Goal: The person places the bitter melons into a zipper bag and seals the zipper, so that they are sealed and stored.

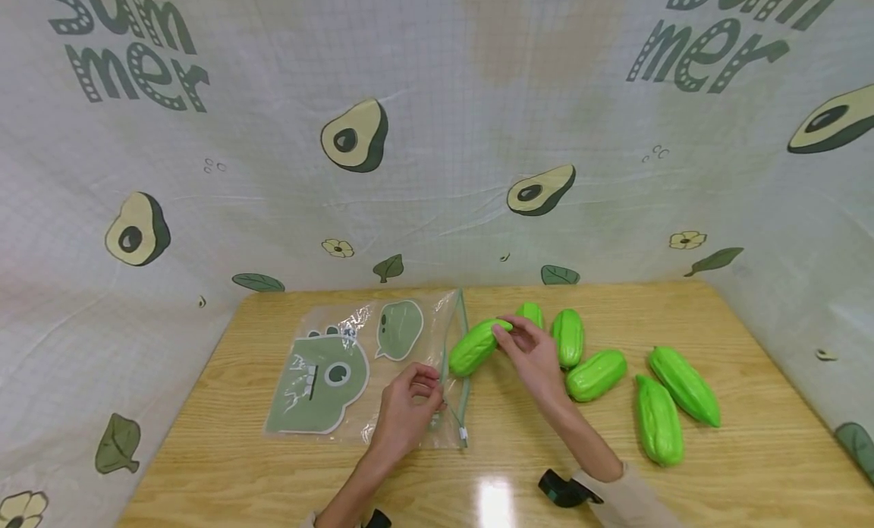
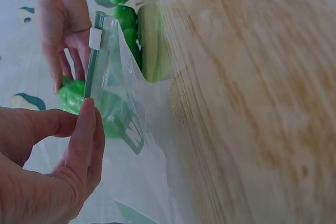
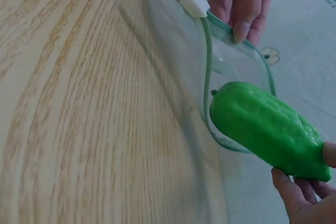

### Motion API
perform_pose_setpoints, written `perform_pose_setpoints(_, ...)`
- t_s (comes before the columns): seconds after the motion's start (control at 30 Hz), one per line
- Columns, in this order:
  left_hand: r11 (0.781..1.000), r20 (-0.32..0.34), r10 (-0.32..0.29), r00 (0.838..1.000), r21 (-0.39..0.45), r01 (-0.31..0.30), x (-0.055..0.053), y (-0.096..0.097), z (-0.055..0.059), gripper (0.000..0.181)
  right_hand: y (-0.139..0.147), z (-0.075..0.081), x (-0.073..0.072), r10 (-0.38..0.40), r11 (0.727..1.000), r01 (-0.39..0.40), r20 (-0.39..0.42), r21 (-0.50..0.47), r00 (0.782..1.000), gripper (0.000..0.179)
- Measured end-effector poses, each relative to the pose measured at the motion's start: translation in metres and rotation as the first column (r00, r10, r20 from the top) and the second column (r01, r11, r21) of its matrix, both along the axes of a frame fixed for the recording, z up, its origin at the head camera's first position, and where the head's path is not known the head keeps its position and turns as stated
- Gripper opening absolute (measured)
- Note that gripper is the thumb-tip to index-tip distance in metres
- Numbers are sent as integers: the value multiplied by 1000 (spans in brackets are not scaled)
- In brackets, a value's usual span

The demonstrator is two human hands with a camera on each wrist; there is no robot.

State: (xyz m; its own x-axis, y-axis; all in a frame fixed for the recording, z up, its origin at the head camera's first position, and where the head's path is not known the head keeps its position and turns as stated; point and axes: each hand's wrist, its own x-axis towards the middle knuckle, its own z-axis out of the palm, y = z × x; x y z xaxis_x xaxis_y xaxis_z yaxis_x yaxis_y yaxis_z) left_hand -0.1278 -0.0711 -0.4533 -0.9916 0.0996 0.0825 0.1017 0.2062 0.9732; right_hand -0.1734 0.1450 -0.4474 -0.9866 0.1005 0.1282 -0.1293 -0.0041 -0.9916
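Note:
My left hand (image 1: 407, 407) pinches the upper edge of a clear slider zip bag (image 1: 382, 376) printed with a green cartoon monster. The bag lies flat on the table, and its green-trimmed mouth, with a white slider (image 3: 195, 6) near one end, gapes toward the right. Between the thumb and fingertips of my right hand (image 1: 532, 353) is one end of a bright green bitter melon (image 1: 471, 350). The melon's free end is at the bag's mouth, as the right wrist view shows. In the left wrist view, part of the melon shows through the clear plastic.
Right of the bag, several more bitter melons (image 1: 596, 375) lie on the wooden table (image 1: 519, 437). Two of them (image 1: 685, 385) sit farther right. A cloth printed with avocados (image 1: 355, 136) hangs behind the table and along its sides.

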Motion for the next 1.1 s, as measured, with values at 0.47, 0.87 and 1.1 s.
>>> perform_pose_setpoints(0.47,1000,1,7,1000,5,-7,1,1,1,13,-15,-7,-3,-25,1000,25,42,16,999,34)
perform_pose_setpoints(0.87,997,-43,63,997,-46,-65,3,2,3,27,-21,-14,-5,-35,999,33,69,23,997,34)
perform_pose_setpoints(1.1,991,-49,114,992,-62,-116,3,1,2,23,-24,-18,-4,2,1000,0,93,-19,996,36)
